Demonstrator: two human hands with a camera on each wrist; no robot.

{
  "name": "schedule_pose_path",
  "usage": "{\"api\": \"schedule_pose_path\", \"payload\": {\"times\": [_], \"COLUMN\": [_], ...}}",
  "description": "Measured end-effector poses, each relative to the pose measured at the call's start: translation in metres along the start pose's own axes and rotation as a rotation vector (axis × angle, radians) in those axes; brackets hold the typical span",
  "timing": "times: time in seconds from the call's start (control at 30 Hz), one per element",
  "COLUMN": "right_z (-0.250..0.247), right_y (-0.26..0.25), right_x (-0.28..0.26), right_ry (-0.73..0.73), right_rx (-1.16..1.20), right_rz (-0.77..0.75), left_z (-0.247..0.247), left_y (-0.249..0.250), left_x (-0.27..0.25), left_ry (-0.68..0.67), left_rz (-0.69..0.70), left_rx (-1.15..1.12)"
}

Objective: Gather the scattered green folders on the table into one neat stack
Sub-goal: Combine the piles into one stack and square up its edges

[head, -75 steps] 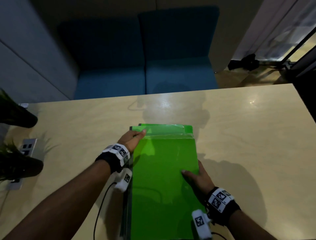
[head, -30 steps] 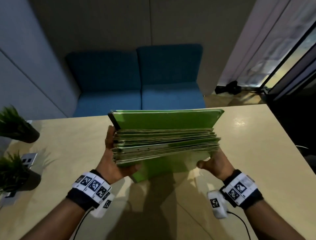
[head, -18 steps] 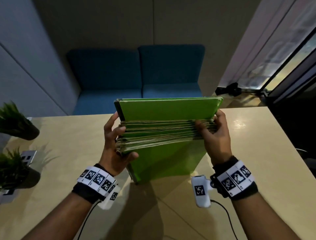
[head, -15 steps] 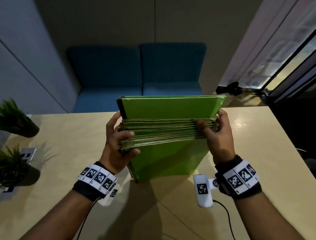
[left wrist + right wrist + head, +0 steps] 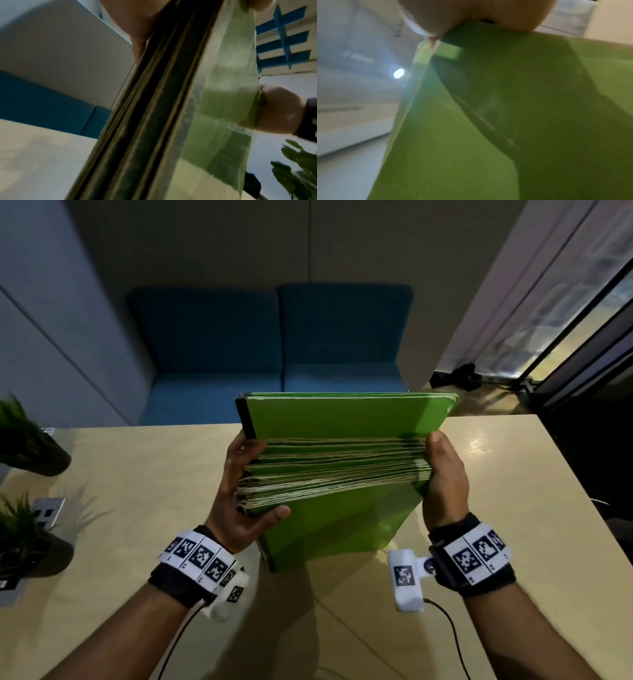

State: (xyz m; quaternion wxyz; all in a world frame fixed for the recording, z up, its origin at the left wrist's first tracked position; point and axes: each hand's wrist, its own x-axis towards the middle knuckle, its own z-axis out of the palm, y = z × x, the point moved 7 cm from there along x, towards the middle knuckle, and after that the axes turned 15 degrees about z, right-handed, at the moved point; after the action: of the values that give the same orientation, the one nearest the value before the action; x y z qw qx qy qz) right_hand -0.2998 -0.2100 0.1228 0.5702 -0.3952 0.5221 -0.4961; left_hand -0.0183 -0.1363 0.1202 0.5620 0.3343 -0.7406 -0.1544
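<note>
— What's the room like from where you sit?

— I see grey panelled walls, a dark window frame (image 5: 582,337) on the right, and a blue two-seat upholstered sofa (image 5: 274,350) behind a pale, glossy wooden table (image 5: 507,508). Two dark-potted green plants (image 5: 24,446) stand at its left edge, beside a grey socket block (image 5: 48,510).

— And the folders?

— I have the thick stack of bright green card folders (image 5: 339,460) stood on end in the middle of the table, bottom edge touching the wood, open edges facing me.

— Hands?

— My left hand (image 5: 239,501) grips the stack's left side, thumb curled across the front cover. My right hand (image 5: 445,481) clasps the right side, fingers wrapped behind.
</note>
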Motion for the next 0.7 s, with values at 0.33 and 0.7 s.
{"api": "schedule_pose_path", "payload": {"times": [0.33, 0.7], "right_z": [-0.007, -0.014], "right_y": [0.062, 0.073], "right_x": [-0.005, 0.005], "right_ry": [-0.144, -0.032], "right_rx": [-0.309, -0.344], "right_rz": [-0.029, -0.035], "left_z": [0.005, 0.011], "left_y": [-0.005, -0.001], "left_x": [-0.002, -0.005], "left_ry": [0.030, 0.349], "left_rz": [0.128, -0.044], "left_rx": [-0.056, -0.447]}}
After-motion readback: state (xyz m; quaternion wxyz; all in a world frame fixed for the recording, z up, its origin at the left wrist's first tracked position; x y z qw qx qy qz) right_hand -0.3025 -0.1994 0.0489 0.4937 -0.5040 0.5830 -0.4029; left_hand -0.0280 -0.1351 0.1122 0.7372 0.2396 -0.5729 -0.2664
